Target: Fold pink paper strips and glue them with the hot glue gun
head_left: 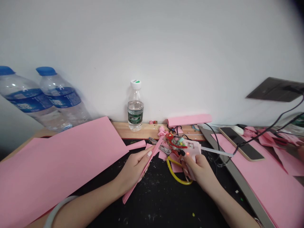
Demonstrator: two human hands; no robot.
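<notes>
Left hand fingers clamped on pink strip, held slanting over black mat; right hand closed round glue gun, nozzle near strip's top end; pink sheet left; bottle behind; phone right.
</notes>
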